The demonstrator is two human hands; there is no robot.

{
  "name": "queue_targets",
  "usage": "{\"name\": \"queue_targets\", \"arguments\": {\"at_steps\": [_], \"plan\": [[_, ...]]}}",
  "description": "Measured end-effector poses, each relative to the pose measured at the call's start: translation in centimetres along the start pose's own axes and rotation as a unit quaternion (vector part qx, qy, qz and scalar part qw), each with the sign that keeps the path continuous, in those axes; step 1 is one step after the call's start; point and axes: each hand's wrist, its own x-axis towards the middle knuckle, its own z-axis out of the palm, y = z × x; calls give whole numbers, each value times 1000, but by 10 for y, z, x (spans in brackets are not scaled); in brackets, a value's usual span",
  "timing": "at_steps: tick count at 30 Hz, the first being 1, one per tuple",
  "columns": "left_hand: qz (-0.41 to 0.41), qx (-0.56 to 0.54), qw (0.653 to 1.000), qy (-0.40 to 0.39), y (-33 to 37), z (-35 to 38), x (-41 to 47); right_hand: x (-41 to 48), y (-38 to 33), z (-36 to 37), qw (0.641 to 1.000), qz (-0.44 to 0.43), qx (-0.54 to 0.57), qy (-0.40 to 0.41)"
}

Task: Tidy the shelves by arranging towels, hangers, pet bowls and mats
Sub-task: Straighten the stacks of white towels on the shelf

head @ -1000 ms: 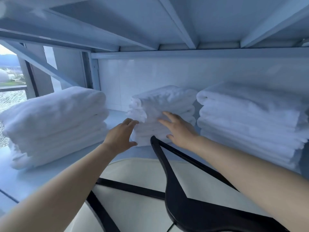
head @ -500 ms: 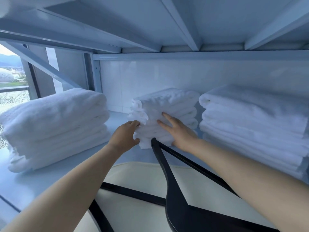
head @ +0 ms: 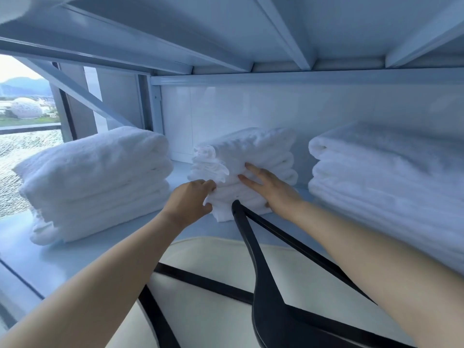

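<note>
L hand point(head: 189, 202) has its fingers curled round the lower left corner of the middle towel stack point(head: 253, 151), thumb underneath, so it's pinching those folded edges. R hand point(head: 272, 190) is flat on the front of the same stack, fingers straight and spread, just pressing and not holding anything.

That stack is small, fluffy white terry w/ slightly messy folds on its left side. It sits at the back middle of the pale, smooth shelf point(head: 75, 259), near the rear wall. Bigger, neater white stacks sit either side – left towel stack point(head: 95, 177) w/ rounded folds, right towel stack point(head: 389, 177) wider.

Closer to the camera there's a glossy black hanger point(head: 253, 259). Its pointed tip ends right at the middle stack's lower front – can't tell if it's touching. It lies over a smooth cream mat point(head: 216, 267) w/ black bands and a rounded corner. Window point(head: 25, 121) is far left.
</note>
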Motion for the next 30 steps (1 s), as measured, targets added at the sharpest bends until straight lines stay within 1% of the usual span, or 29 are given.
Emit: {"name": "queue_targets", "arguments": {"at_steps": [2,4,7,9,14,17,23,27,30], "plan": [[-3,27,1000,-2,4,0,-3,8,3,0,1000,-17,-22,-11],[-6,34,999,5,6,3,-4,13,7,0,1000,-11,-21,-21],[4,5,1000,7,2,5,-6,12,12,1,1000,-4,1,-26],[14,-15,1000,4,-2,4,-8,6,13,2,1000,2,17,-16],[8,-4,1000,16,-8,2,-11,-11,5,-2,999,35,33,-1],[3,-1,1000,24,-13,-1,-12,-16,-8,-13,997,59,47,13],[5,-9,1000,7,-33,-1,-10,-11,-54,-29,994,82,65,44],[23,-11,1000,0,-44,3,-10,-2,-84,-28,993,100,59,29],[32,-14,999,1,-51,4,-9,6,-100,-27,991,120,45,39]]}}
